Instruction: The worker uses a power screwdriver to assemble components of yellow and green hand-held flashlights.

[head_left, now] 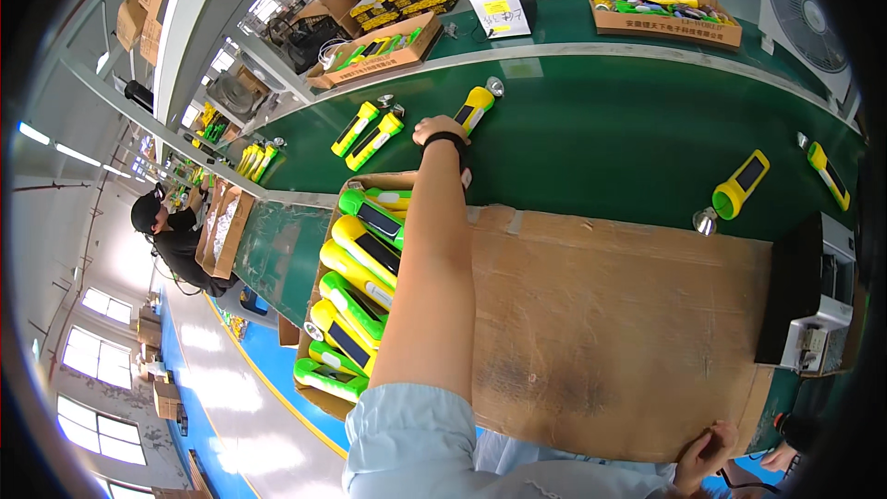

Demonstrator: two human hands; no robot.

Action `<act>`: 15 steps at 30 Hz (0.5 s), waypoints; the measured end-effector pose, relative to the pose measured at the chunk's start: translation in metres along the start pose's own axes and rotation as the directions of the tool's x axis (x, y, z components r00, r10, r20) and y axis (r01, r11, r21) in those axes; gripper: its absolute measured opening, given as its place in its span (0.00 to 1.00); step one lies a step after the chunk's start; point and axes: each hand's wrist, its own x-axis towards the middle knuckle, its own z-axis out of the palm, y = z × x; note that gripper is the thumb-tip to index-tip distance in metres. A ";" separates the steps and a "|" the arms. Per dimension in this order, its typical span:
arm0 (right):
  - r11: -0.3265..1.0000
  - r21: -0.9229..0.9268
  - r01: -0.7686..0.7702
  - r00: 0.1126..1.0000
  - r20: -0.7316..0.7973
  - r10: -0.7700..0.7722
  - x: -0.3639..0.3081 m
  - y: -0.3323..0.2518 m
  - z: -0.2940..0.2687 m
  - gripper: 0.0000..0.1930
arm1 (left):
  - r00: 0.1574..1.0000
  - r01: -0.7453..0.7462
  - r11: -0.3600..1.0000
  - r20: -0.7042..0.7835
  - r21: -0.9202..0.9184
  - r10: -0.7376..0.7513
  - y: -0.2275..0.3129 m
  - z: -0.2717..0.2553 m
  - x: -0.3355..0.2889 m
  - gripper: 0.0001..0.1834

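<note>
My left arm stretches across the work surface, and my left hand (pixel 438 128), a black band at its wrist, is closed round the lower end of a yellow-green flashlight (pixel 475 108). That flashlight lies on the green conveyor belt (pixel 591 139), its silver lamp head pointing away from me. Under my forearm is a cardboard box of flashlights (pixel 355 283), yellow and green with dark panels, packed side by side; my arm covers part of it. My right hand (pixel 707 455) rests by the near right edge of the cardboard sheet (pixel 610 333), fingers loosely curled and holding nothing visible.
Two flashlights (pixel 368 137) lie left of my hand, and a yellow one (pixel 741 185) and a green-yellow one (pixel 829 176) to the right. A grey-black machine (pixel 813 300) borders the cardboard. Another person's hand (pixel 781 456) shows at lower right; a person (pixel 185 236) works far left.
</note>
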 end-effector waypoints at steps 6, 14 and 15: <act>0.997 0.073 -0.008 0.993 0.114 -0.001 0.026 0.026 0.041 0.12 | 0.940 0.342 0.939 0.008 -0.041 -0.342 -0.057 0.002 0.087 0.38; 0.989 0.092 -0.112 0.957 0.277 0.083 0.023 0.063 0.055 0.12 | 0.996 0.092 0.988 0.004 0.125 -0.094 -0.051 -0.006 0.086 0.54; 0.987 0.094 -0.131 0.950 0.297 0.098 0.020 0.067 0.053 0.12 | 0.998 0.058 0.987 0.006 0.150 -0.060 -0.052 -0.010 0.085 0.55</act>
